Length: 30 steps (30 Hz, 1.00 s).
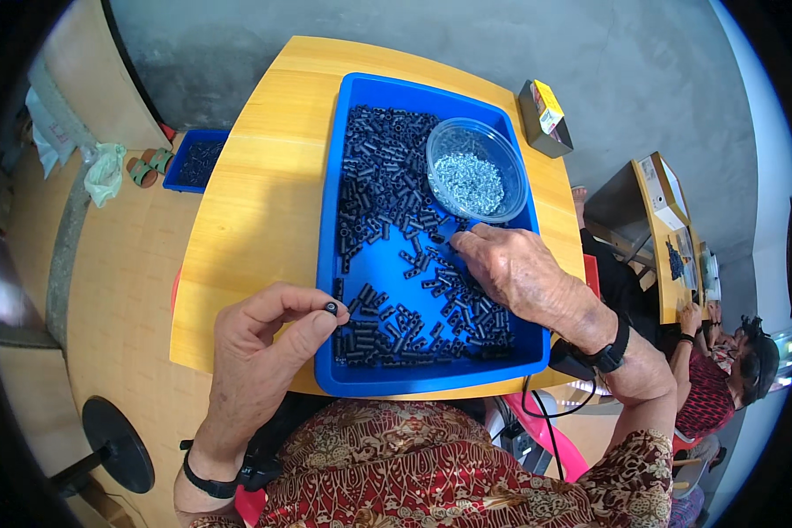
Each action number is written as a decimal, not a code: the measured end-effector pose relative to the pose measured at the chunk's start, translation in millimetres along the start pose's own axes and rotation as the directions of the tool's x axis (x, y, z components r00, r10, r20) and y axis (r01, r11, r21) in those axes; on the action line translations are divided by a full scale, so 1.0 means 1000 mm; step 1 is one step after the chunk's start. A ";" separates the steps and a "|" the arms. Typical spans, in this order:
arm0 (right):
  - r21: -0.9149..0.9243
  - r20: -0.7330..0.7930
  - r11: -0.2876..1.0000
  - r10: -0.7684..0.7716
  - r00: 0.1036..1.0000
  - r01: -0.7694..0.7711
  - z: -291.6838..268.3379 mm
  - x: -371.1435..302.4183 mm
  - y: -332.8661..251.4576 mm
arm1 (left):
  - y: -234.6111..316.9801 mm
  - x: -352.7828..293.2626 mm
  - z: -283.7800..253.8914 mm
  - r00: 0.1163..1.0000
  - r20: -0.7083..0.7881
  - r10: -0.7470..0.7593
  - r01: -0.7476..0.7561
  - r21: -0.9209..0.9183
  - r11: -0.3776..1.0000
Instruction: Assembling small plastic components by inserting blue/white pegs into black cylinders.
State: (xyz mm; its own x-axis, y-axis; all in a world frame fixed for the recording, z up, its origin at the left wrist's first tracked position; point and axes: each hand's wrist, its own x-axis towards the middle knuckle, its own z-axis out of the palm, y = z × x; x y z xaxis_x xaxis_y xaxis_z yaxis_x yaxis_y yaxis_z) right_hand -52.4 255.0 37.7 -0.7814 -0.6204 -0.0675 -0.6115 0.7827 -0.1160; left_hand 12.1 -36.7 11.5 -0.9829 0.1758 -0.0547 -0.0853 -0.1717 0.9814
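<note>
Between the thumb and forefinger of my left hand (268, 339) is a small black cylindrical plastic piece (331, 308), one end showing. That hand is at the tray's left edge, near its lower corner. My right hand (519, 268) is over the right half of the blue tray (328, 220), fingertips pinched together just below the clear tub. Whatever they hold, if anything, I cannot make out. Many short black plastic pieces (383, 163) fill the far left of the tray, and looser ones (405, 330) lie nearer me. Small shiny metal parts (468, 183) fill the round clear tub (433, 163).
The tray stands on a wooden table (255, 167). A dark box (537, 128) with a yellow packet sits at its far right corner. Another blue tray (185, 163) is on the floor at left. A person (722, 378) works at a second table on the right. Black cables hang beside my right arm.
</note>
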 end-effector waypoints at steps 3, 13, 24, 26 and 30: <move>-0.049 0.035 0.999 0.009 0.999 -0.007 0.003 0.002 0.005 | -0.001 -0.001 0.001 1.000 -0.006 0.000 0.000 -0.009 1.000; 0.019 0.023 0.999 0.035 0.999 -0.035 0.020 0.004 0.011 | -0.004 -0.002 0.001 1.000 -0.009 0.006 -0.006 -0.016 1.000; 0.942 0.172 0.240 0.249 0.953 -0.233 -0.001 -0.006 0.000 | -0.006 -0.003 0.006 0.996 -0.019 0.085 -0.083 0.077 0.994; 0.975 0.161 0.115 0.239 0.958 -0.192 -0.006 -0.010 -0.007 | -0.002 -0.006 0.012 0.990 -0.023 0.140 -0.135 0.164 0.977; 0.996 0.060 0.057 0.207 0.976 -0.073 -0.013 -0.015 -0.026 | 0.010 -0.006 0.026 0.981 0.069 0.183 -0.194 0.245 0.950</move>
State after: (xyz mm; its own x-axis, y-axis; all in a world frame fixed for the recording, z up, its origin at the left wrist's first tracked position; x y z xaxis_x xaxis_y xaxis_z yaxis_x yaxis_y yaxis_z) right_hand -26.2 244.8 55.1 -0.8823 -0.4464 -0.1492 0.1465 0.0407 -0.9884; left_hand 21.0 -14.2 26.5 -0.9682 0.2081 0.1386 0.1500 0.0399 0.9879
